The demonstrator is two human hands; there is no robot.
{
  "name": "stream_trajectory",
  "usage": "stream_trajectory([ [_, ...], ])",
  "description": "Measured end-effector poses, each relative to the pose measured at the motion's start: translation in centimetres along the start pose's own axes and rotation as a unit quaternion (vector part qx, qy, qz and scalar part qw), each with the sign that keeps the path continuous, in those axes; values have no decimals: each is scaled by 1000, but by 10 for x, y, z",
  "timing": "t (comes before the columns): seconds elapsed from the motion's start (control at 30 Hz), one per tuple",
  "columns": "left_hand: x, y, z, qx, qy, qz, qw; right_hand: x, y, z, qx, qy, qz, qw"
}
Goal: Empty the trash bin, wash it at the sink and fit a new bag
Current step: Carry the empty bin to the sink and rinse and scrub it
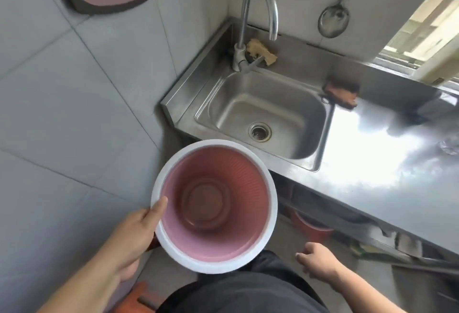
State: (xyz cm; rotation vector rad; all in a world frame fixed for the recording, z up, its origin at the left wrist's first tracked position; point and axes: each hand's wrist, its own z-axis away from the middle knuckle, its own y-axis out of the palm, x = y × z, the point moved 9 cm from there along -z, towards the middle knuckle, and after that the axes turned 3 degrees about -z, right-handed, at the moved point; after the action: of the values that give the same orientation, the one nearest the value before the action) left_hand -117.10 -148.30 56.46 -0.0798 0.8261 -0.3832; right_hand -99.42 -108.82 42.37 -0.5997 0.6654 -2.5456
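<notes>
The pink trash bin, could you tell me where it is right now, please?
In the head view the pink trash bin is low centre, gripped at its rim by the left hand, just in front of the sink.

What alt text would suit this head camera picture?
A left hand grips the white rim of an empty pink trash bin held before a dry steel sink and faucet; the right hand hangs free.

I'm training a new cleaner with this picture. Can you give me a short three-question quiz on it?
1. True or false: the trash bin has a bag fitted.
2. Which hand grips the bin's rim: A left hand, B right hand, C both?
3. Fill in: the sink basin holds no ____ and the tap is not running.

Key: 1 false; 2 A; 3 water.
</notes>
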Motion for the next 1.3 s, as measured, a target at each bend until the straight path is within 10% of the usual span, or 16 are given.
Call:
stream_trajectory([
  [0.6,-247,138,-112,121,-48,89,987,108,-102,-80,59,-127,74,987],
  [1.3,-246,188,-266,100,-112,76,986,220,-210,-87,-41,-144,-67,986],
])
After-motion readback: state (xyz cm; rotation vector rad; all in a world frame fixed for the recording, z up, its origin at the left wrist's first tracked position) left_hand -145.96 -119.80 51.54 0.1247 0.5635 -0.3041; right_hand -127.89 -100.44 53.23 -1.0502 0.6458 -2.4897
